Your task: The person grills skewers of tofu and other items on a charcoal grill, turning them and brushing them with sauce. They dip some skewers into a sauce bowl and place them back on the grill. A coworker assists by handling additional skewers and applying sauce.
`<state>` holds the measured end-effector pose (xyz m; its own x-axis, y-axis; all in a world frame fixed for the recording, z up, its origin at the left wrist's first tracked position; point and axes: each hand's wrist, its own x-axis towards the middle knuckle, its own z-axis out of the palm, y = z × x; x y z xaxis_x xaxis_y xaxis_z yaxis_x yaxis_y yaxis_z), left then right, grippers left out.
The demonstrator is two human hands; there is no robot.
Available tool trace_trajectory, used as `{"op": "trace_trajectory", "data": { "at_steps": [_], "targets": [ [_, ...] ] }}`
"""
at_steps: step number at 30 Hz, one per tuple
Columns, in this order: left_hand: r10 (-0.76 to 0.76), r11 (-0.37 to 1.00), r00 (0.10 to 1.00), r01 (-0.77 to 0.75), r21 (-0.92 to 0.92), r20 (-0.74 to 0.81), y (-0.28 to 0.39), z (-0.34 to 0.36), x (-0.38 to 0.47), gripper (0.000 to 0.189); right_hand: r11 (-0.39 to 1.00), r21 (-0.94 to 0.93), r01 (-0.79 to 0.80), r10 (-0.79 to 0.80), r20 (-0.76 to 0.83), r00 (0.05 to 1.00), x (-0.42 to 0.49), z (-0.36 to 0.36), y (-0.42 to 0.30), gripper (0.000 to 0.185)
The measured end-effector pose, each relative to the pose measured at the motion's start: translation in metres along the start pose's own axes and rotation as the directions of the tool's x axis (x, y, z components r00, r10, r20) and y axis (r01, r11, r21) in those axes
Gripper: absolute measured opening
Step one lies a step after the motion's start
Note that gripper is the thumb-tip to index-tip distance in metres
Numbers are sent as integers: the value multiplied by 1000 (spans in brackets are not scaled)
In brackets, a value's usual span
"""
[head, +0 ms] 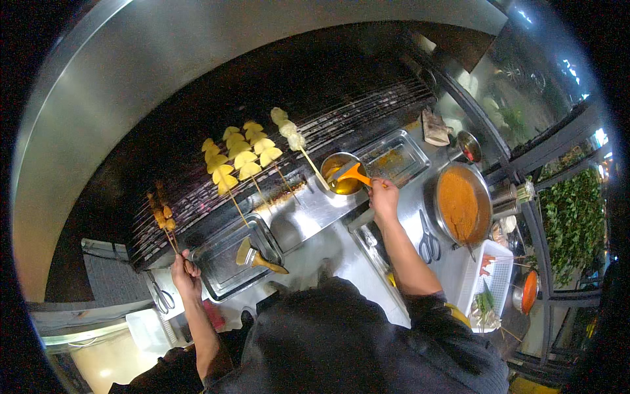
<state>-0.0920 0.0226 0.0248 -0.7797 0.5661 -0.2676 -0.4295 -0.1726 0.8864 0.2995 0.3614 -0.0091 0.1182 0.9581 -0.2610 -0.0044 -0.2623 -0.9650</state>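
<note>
My left hand (186, 276) is closed on the sticks of browned skewers (165, 216), whose food lies over the left end of the grill (197, 197). My right hand (384, 199) grips the orange handle of a basting brush (352, 172), its head inside a metal bowl of yellow oil (346, 187). Between the hands, several skewers of yellow slices (244, 160) rest on the grate. Beside them lies a skewer of pale round pieces (291, 133), its stick reaching to the oil bowl. A wooden-handled flat brush (256, 258) sits on a metal tray (221, 280) near my left hand.
A second metal tray (413, 157) and a cloth (435, 128) lie right of the oil bowl. Further right are black scissors (429, 241), a large bowl of orange-brown powder (457, 202), a white basket (502, 271) and a bowl of red sauce (529, 292). Other scissors (162, 298) lie at left.
</note>
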Motion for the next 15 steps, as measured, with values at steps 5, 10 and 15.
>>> {"op": "trace_trajectory", "data": {
  "at_steps": [5, 10, 15],
  "targets": [
    [-47, 999, 999, 46, -16, -25, 5, -6, -6, 33, 964, 199, -176, 160, 93, 983, -8, 10, -4, 9],
    [-140, 989, 987, 136, -63, -76, 7, -15, -8, 36, 917, 315, -243, 206, 149, 967, -7, 19, 7, 15],
    [-90, 996, 995, 90, -16, 32, 6, -24, -7, 34, 857, 414, -308, 230, 227, 946, -2, 14, 18, 20]
  ]
}}
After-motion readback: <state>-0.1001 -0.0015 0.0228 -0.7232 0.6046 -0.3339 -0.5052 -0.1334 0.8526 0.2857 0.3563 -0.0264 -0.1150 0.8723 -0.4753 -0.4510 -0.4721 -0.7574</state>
